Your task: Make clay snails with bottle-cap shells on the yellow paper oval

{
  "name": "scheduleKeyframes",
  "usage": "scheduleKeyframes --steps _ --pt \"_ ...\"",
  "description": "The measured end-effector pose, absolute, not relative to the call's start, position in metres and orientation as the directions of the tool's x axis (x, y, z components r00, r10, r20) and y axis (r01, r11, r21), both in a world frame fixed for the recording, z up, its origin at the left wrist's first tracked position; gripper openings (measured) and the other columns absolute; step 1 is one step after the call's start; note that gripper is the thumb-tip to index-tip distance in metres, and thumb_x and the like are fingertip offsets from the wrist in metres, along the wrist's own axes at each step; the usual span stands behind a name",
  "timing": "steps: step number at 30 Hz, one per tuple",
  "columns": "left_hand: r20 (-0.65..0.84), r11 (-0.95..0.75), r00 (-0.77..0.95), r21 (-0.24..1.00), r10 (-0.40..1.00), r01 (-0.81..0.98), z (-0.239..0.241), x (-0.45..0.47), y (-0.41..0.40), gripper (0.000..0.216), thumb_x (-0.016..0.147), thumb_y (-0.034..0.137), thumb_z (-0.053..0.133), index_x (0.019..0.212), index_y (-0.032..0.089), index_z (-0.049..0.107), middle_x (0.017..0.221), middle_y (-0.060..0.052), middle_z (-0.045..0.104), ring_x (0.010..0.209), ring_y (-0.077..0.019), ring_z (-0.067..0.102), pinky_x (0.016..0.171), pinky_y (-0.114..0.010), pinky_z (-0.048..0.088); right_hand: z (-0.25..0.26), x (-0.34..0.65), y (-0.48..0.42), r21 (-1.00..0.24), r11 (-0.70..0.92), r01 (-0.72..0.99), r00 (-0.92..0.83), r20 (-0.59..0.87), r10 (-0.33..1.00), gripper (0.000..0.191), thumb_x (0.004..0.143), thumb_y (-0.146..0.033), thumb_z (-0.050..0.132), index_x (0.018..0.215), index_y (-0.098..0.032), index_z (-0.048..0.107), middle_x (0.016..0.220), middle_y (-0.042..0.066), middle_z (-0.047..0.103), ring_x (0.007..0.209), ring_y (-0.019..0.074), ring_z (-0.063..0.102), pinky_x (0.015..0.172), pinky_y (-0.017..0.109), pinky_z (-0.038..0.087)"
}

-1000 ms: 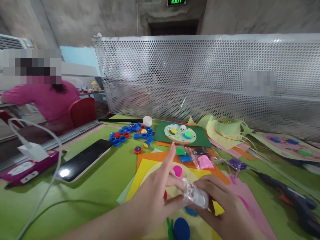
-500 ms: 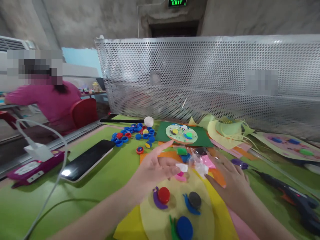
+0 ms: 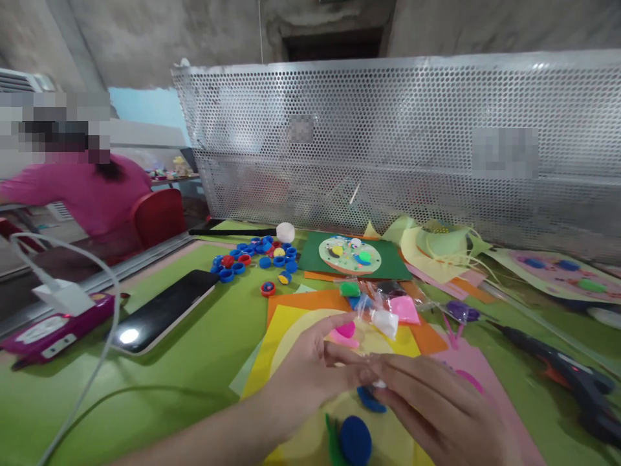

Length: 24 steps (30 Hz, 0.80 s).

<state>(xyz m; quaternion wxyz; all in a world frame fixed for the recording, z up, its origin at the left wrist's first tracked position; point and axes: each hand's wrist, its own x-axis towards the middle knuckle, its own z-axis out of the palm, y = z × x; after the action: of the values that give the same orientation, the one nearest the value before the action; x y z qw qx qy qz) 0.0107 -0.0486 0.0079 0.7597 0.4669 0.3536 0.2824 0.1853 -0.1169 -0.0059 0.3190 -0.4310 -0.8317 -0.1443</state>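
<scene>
My left hand (image 3: 310, 366) and my right hand (image 3: 436, 401) meet over a cream paper oval on a yellow sheet (image 3: 262, 330). Their fingertips press together on a small piece of white clay (image 3: 380, 384), mostly covered by the fingers. Below them on the oval sits a snail shape with a blue bottle cap (image 3: 356, 440) and a green body (image 3: 332, 437). Part of a blue clay body (image 3: 372, 400) shows under the fingers. Above my left hand is a pink snail shape (image 3: 345, 331). A small bag of white clay (image 3: 385, 322) lies beyond the hands.
Bags of pink clay (image 3: 405, 310) and purple clay (image 3: 462, 311) lie nearby. A glue gun (image 3: 557, 362) rests at right. Several bottle caps (image 3: 237, 267), a phone (image 3: 167, 310) and a power strip (image 3: 63, 330) are at left. A perforated metal screen (image 3: 339, 149) stands behind; a person in pink sits left.
My right hand has let go of the white clay bag, which now lies on the paper. Both hands have come closer to me and together, with the white piece between their fingertips.
</scene>
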Motion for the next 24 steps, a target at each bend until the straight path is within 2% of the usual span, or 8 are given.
scheduleKeyframes --steps 4,7,13,15,19,21,24 --pt "-0.292 0.411 0.602 0.909 0.744 -0.066 0.009 0.011 -0.046 0.070 0.062 0.018 0.078 0.123 0.015 0.044 0.063 0.001 0.068 0.046 -0.0050 0.049 0.043 -0.017 0.023 -0.006 0.185 -0.116 -0.085 0.572 0.816 -0.375 0.676 0.635 0.019 0.086 -0.021 0.051 0.101 -0.020 0.063 0.095 0.001 0.070 0.080 0.0125 0.067 0.070 0.020 0.057" --pt "-0.264 0.389 0.613 0.918 0.745 -0.078 0.008 0.011 -0.047 0.077 0.056 0.020 0.081 0.123 0.014 0.044 0.064 0.000 0.068 0.050 -0.0065 0.052 0.044 -0.018 0.024 -0.007 0.183 -0.115 -0.114 0.573 0.812 -0.355 0.682 0.639 0.019 0.086 -0.024 0.051 0.101 -0.022 0.062 0.090 0.000 0.070 0.076 0.0122 0.067 0.067 0.019 0.057" --pt "-0.267 0.389 0.609 0.918 0.747 -0.075 0.007 0.009 -0.049 0.076 0.057 0.020 0.079 0.123 0.012 0.043 0.058 0.003 0.065 0.043 -0.0042 0.043 0.043 -0.019 0.020 0.005 0.182 -0.118 -0.026 0.608 0.793 -0.427 0.688 0.587 0.016 0.086 -0.015 0.049 0.094 -0.020 0.062 0.087 0.000 0.070 0.075 0.0101 0.066 0.068 0.017 0.054" --pt "-0.278 0.396 0.603 0.916 0.748 -0.069 0.009 0.008 -0.048 0.076 0.057 0.022 0.079 0.123 0.014 0.043 0.056 0.005 0.062 0.042 -0.0037 0.038 0.043 -0.019 0.018 0.009 0.183 -0.120 -0.126 0.550 0.825 -0.303 0.723 0.621 0.010 0.084 -0.017 0.051 0.088 -0.022 0.059 0.081 -0.002 0.070 0.070 0.0099 0.065 0.064 0.017 0.054" --pt "-0.283 0.407 0.581 0.909 0.763 -0.092 0.012 0.006 -0.045 0.071 0.061 0.028 0.078 0.122 0.015 0.045 0.065 0.002 0.065 0.045 -0.0040 0.037 0.045 -0.019 0.022 0.008 0.186 -0.121 -0.486 0.362 0.795 0.081 0.677 0.732 0.005 0.085 -0.025 0.049 0.085 -0.025 0.054 0.060 -0.006 0.061 0.051 0.0080 0.059 0.048 0.014 0.048" --pt "-0.265 0.408 0.582 0.904 0.768 -0.127 0.013 0.006 -0.043 0.067 0.062 0.028 0.077 0.120 0.013 0.047 0.070 -0.002 0.068 0.052 -0.0055 0.044 0.050 -0.019 0.029 0.005 0.186 -0.119 -0.576 0.361 0.733 0.109 0.624 0.774 0.010 0.087 -0.026 0.047 0.091 -0.025 0.056 0.055 -0.007 0.057 0.047 0.0076 0.057 0.046 0.014 0.047" --pt "-0.246 0.394 0.594 0.910 0.766 -0.131 0.010 0.006 -0.042 0.060 0.065 0.029 0.075 0.118 0.014 0.050 0.075 -0.005 0.070 0.062 -0.0093 0.053 0.055 -0.021 0.033 -0.002 0.186 -0.116 -0.632 0.395 0.667 0.006 0.535 0.845 0.021 0.088 -0.022 0.043 0.101 -0.026 0.059 0.052 -0.007 0.057 0.045 0.0074 0.056 0.047 0.014 0.047"
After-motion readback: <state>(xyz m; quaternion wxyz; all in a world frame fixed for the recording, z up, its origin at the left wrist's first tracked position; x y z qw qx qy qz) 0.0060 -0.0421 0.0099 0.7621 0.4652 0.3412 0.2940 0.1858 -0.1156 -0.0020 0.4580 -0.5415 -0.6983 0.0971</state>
